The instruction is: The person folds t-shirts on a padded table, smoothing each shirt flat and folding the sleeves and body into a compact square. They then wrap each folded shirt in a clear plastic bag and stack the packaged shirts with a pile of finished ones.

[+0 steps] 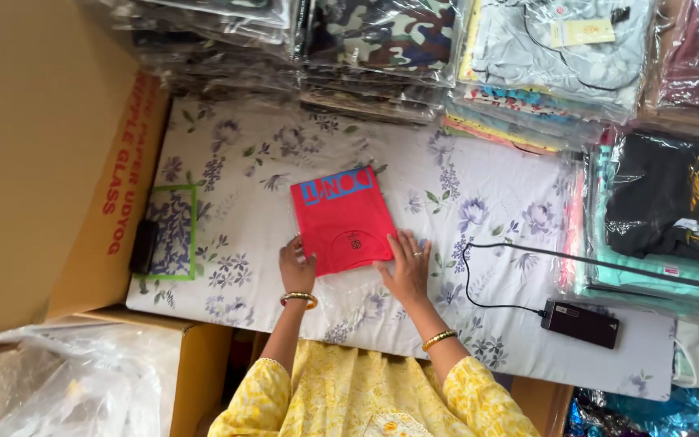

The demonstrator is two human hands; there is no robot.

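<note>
2 hands press a folded red shirt on the floral sheet.

bare floral sheet flanking red shirt, packed garment stacks behind, cable right

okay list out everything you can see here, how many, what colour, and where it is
folded t-shirt: one, red with a blue print, middle of the cloth, under both hands
floral cloth: one, white with purple flowers, covering the work surface
black box with cable: one, right near edge of the cloth
bagged garments: many, mixed colours, stacked along the far edge and right side
cardboard box: one, brown, left side
clear plastic bags: several, bottom left
left hand: one, gold bangle, flat on the shirt's near left corner
right hand: one, gold bangle, flat on the shirt's near right corner
</note>
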